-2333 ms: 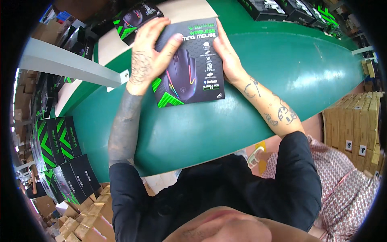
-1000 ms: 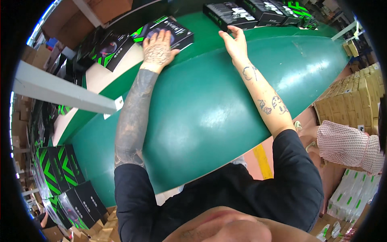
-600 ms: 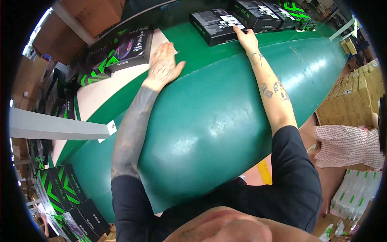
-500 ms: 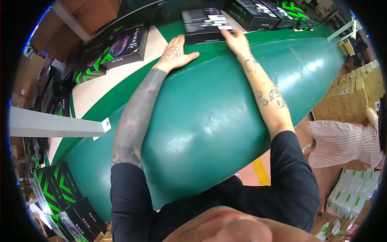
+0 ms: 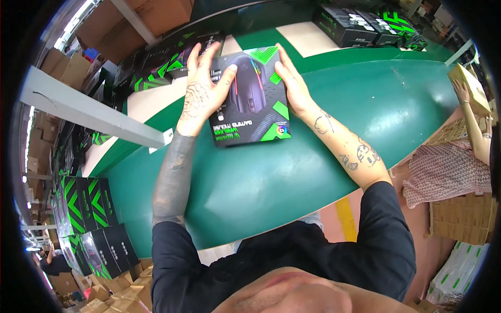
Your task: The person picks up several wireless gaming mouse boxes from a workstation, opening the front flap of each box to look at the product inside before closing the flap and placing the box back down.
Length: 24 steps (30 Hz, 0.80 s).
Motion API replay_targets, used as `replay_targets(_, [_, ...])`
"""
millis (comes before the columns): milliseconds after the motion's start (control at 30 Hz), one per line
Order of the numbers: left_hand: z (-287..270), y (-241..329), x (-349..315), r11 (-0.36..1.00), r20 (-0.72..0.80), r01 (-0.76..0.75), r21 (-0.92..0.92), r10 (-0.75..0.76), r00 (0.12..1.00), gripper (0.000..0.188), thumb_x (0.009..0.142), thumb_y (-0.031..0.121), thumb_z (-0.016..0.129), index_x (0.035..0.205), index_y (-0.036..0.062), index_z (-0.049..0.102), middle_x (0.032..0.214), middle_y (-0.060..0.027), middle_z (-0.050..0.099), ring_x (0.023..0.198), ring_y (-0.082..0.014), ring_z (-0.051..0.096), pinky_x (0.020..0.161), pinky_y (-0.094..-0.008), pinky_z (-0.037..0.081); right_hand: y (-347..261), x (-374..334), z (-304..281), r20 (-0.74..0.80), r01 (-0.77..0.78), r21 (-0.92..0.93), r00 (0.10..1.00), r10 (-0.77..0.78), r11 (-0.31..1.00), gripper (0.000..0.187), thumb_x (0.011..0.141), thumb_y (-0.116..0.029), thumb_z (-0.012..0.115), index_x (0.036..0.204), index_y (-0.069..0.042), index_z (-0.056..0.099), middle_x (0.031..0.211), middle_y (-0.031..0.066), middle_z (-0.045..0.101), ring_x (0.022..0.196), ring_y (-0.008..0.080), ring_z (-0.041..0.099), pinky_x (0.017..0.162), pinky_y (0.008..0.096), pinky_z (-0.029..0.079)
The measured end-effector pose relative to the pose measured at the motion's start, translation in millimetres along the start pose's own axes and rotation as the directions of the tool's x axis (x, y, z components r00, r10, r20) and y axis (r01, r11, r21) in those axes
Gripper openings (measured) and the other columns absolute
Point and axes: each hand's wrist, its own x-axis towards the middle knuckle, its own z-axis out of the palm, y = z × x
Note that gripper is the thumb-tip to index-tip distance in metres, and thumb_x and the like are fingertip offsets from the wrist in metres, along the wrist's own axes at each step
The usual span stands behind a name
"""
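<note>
Between my two hands is a black and green computer mouse box [image 5: 250,94], its front with the printed mouse picture facing up. It is tilted above the green work surface [image 5: 250,188], upside down to me. My left hand [image 5: 204,91] grips its left side, the thumb lying on the front and the other fingers spread near the far left corner. Along the right edge, my right hand [image 5: 293,83] presses with its fingers, its fingertips at the far right corner. The undersides of both grips are hidden.
More black and green boxes stand at the far left [image 5: 177,60], far right [image 5: 347,26] and near left [image 5: 88,208]. A grey metal post [image 5: 99,112] juts in from the left. At right, another person holds a carton [image 5: 469,88] beside stacked cartons [image 5: 462,216].
The mouse box has come from the far side toward me, over the green surface, and its picture side now faces up. My left hand has moved onto it. The other person's carton has come into view.
</note>
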Motion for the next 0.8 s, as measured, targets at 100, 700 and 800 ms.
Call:
replay_targets(100, [-1.6,-9.0,-24.9,0.997,0.107,-0.061,0.044,0.056,0.993,0.043,0.078,0.035,0.065,0.107,0.0038,0.060,0.115,-0.0135,0.056,0.112,-0.0307,0.049,0.095,-0.0387,0.039,14.2,-18.2,19.5,-0.025,-0.119,-0.009,0.993,0.118,0.993,0.060,0.093,-0.029,0.046,0.142,-0.005,0.021,0.147,0.0121,0.023,0.133,0.0191,0.024,0.108,0.0273,0.019])
replay_targets(700, [9.4,-8.9,-36.5,-0.163,0.637,0.625,-0.764,-0.033,0.770,0.075,0.091,0.060,0.020,0.126,-0.0022,0.042,0.100,-0.0195,0.063,0.093,-0.0247,0.060,0.090,-0.0357,0.042,28.4,-8.1,-32.3,0.424,-0.409,0.194,0.855,0.299,0.892,0.079,0.088,-0.067,0.013,0.085,-0.004,0.061,0.050,0.0017,0.047,0.058,0.0148,0.045,0.075,0.0283,0.038])
replay_targets(800, [6.6,-14.6,-37.4,-0.241,0.639,0.606,-0.759,-0.091,0.764,0.074,0.091,0.061,0.023,0.121,-0.0030,0.046,0.095,-0.0179,0.063,0.088,-0.0231,0.060,0.086,-0.0341,0.044,26.6,-7.7,-33.3,0.715,-0.537,0.431,0.694,0.089,0.725,0.083,0.083,-0.074,0.009,0.083,-0.009,0.062,0.049,0.0022,0.046,0.062,0.0147,0.042,0.084,0.0317,0.034])
